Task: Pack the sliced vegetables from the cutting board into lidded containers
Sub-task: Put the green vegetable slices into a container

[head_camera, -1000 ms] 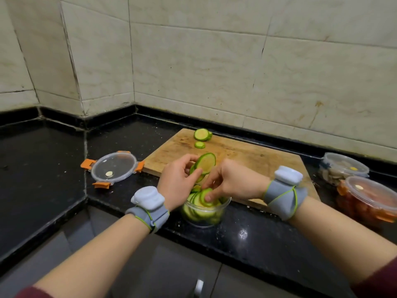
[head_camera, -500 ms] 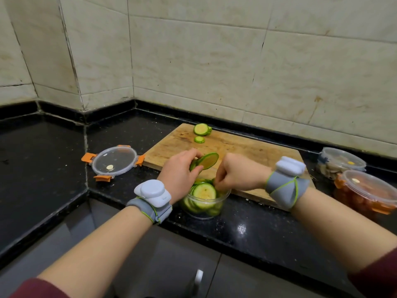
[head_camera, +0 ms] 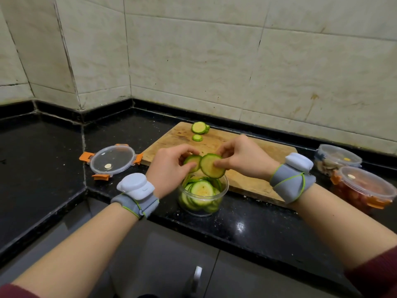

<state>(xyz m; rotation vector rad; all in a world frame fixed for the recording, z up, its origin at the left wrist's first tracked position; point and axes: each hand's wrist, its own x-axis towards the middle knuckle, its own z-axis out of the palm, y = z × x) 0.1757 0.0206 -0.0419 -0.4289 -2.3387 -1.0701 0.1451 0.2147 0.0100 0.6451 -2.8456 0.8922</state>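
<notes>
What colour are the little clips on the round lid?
Orange. The clips stick out from the clear lid on the black counter, seen best in the head view.

Open container (head_camera: pixel 202 208) on the counter (head_camera: pixel 257 222), slices (head_camera: pixel 202 189) in it. Cutting board (head_camera: pixel 169 139) at its 12 o'clock, loose slices (head_camera: pixel 199 127) on the board's far edge; lid (head_camera: pixel 112 161) at 10 o'clock; far closed container (head_camera: pixel 338 158) at 2 o'clock, near closed container (head_camera: pixel 365 187) at 3 o'clock.

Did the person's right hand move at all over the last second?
Yes. Judged against the clear container, the right hand rose: its fingers were down inside it, and now it pinches a zucchini slice above the rim.
</notes>
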